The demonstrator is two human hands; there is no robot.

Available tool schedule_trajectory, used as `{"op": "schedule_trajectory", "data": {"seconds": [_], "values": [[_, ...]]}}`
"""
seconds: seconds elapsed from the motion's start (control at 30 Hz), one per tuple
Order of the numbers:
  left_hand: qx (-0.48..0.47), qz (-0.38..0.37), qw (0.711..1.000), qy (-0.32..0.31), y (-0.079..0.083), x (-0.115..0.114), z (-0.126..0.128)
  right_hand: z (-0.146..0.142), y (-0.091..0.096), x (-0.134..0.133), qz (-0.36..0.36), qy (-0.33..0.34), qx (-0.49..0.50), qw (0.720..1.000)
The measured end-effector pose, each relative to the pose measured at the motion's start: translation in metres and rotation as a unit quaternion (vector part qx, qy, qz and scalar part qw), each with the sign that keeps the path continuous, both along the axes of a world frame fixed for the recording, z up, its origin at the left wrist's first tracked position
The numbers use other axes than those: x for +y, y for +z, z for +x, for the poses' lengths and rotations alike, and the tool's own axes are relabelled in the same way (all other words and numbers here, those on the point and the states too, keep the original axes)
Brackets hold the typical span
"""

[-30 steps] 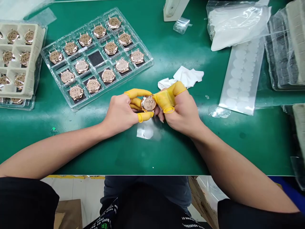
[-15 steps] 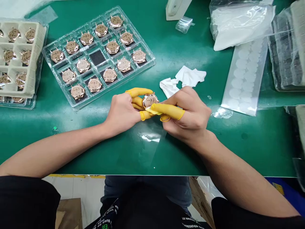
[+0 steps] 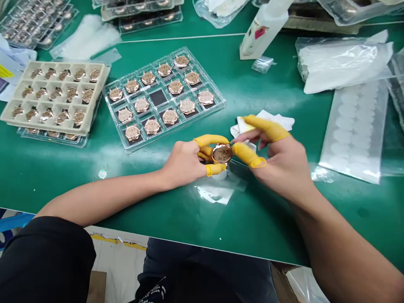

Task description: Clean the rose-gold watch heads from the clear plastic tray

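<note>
My left hand (image 3: 189, 162), with yellow finger cots, pinches a rose-gold watch case (image 3: 222, 153) back side up, just above the green table. My right hand (image 3: 277, 162), also in yellow cots, is beside it; its thumb tip touches the case's right edge and its forefinger is stretched out above. A small clear film piece (image 3: 214, 193) lies on the table right below the case. A clear plastic tray (image 3: 217, 110) with several more watch cases and one empty cell sits to the upper left.
A beige tray (image 3: 101, 82) of watch cases stands on a clear one at the left. A crumpled white cloth (image 3: 277, 120) lies behind my right hand. A clear sheet of round stickers (image 3: 353, 130) and plastic bags (image 3: 341, 63) fill the right. A white bottle (image 3: 261, 31) stands at the back.
The view has lifted and shifted, showing more of the far table. My right hand has opened from lying over the case; its forefinger has lifted and only the thumb touches the case.
</note>
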State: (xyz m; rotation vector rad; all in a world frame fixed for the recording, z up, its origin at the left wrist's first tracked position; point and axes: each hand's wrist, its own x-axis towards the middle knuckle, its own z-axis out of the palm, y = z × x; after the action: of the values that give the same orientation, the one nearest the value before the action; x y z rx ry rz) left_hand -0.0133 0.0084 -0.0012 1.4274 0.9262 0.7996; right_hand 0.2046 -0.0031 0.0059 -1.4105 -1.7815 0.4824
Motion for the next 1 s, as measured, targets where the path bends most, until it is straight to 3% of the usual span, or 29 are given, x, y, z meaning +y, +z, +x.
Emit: {"op": "schedule_trajectory", "data": {"seconds": [0.1,0.27,0.33,0.43,0.57,0.67,0.73,0.83,0.9,1.0], "values": [[0.001,0.006,1.0,-0.011,-0.002,0.0,-0.001,-0.004,0.003,-0.007,-0.094,0.048,0.061,0.993],[0.0,-0.028,0.999,-0.019,0.001,0.003,0.0,-0.002,0.027,0.008,-0.165,0.057,0.102,0.979],[0.024,-0.045,0.999,-0.016,0.005,0.005,0.0,-0.009,0.039,0.031,-0.141,0.022,0.153,0.978],[0.044,-0.045,0.997,-0.034,0.01,0.005,-0.001,-0.039,0.048,0.086,-0.058,-0.002,0.215,0.975],[0.049,-0.049,0.996,-0.062,0.014,0.004,-0.003,-0.105,0.037,0.166,-0.129,0.123,0.126,0.976],[0.052,-0.047,0.995,-0.073,0.016,0.003,-0.005,-0.138,0.028,0.199,-0.172,0.178,-0.023,0.969],[0.062,-0.041,0.994,-0.079,0.017,0.003,-0.005,-0.141,0.028,0.205,-0.137,0.17,-0.113,0.969],[0.074,-0.029,0.993,-0.085,0.017,0.004,-0.005,-0.125,0.027,0.206,-0.07,0.104,-0.197,0.972],[0.075,-0.022,0.993,-0.088,0.016,0.004,-0.005,-0.111,0.02,0.211,-0.08,0.085,-0.238,0.964],[0.072,-0.017,0.994,-0.084,0.015,0.004,-0.004,-0.099,-0.003,0.229,-0.081,0.134,-0.222,0.962]]}}
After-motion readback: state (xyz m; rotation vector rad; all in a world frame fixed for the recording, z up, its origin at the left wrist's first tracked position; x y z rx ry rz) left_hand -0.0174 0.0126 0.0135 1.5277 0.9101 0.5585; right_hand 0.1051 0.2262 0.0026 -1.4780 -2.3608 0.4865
